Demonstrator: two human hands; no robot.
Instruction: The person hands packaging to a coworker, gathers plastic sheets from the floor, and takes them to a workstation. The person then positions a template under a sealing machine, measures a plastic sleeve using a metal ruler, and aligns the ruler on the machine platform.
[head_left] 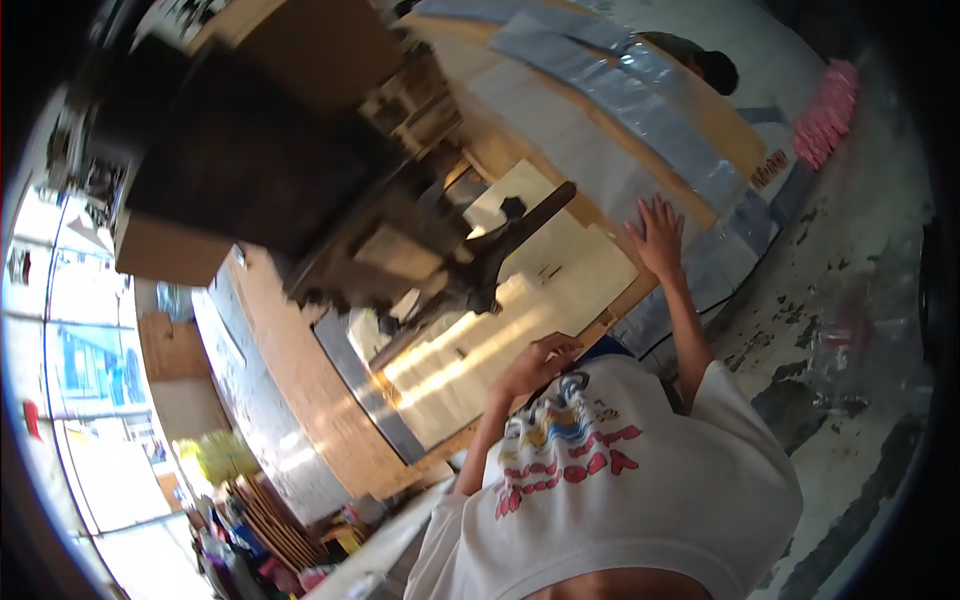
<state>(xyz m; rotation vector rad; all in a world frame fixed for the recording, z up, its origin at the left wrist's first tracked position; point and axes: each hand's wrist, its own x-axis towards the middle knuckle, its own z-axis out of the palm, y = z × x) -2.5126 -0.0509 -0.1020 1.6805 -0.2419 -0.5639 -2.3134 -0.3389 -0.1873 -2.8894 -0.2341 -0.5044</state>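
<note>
My right hand (657, 238) lies with its fingers spread at the edge of a table section covered in clear plastic and grey tape (640, 170). Nothing shows in it. Close to the front of my white shirt, my left hand (540, 362) hovers by the near edge of the machine's table, its fingers loosely bent and partly apart; I see nothing held there. Before me stands a dark machine head (270, 160) with a lever (540, 220) and dark knobs. Beneath it spreads a cream-coloured work surface (575, 270), crossed by bright streaks of light.
A wooden board (310, 390) borders the work surface on the left. Cardboard boxes (300, 50) stand behind the machine. Another person's dark-haired head (715, 72) shows beyond the table, near a pink bundle (826, 112). The floor (800, 330) at right is stained.
</note>
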